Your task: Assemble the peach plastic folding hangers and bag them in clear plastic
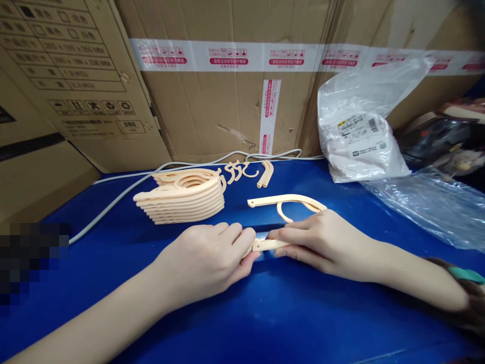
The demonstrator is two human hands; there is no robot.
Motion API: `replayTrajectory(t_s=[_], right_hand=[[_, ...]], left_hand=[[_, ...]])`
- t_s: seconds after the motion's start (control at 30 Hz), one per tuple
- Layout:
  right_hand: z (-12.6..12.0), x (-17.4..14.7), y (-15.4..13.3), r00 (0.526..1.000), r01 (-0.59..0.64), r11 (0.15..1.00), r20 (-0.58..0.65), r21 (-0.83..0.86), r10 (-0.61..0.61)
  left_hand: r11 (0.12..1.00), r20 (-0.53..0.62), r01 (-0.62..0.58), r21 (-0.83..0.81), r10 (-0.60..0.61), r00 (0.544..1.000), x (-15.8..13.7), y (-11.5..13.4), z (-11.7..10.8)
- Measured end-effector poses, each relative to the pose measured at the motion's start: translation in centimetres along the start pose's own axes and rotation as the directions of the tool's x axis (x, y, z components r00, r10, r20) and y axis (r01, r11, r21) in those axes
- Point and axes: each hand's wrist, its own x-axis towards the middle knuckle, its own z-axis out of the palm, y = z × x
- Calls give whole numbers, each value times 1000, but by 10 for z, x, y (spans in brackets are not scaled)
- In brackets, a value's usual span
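My right hand (318, 245) is closed around a cream plastic hanger arm (267, 245), whose holed end points left. Pinched at that same end, my left hand (215, 255) holds a cream hanger part, mostly hidden by its fingers. Beyond my right hand, a longer curved hanger arm (280, 199) reaches left, with a rounded loop below it; whether the right hand also grips this piece I cannot tell. A neat stack of cream folding hangers (182, 199) lies behind my left hand.
Small cream hooks (237, 172) and a few short curved pieces (266, 173) lie at the back of the blue table (257, 318). A grey cable (113, 212) runs behind them. Cardboard boxes (212, 111) form the back. A white plastic bag (359, 141) and clear film (424, 202) lie right.
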Motion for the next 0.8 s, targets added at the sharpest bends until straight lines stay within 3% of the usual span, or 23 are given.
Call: replayTrajectory(t_s=[0.57, 0.8], right_hand=[[1, 2, -2, 999, -7, 1000, 32, -15, 8], [0, 2, -3, 999, -25, 998, 34, 57, 24]], left_hand=[[998, -31, 23, -56, -25, 999, -1, -1, 0], [999, -29, 8, -54, -10, 1000, -1, 0, 0]])
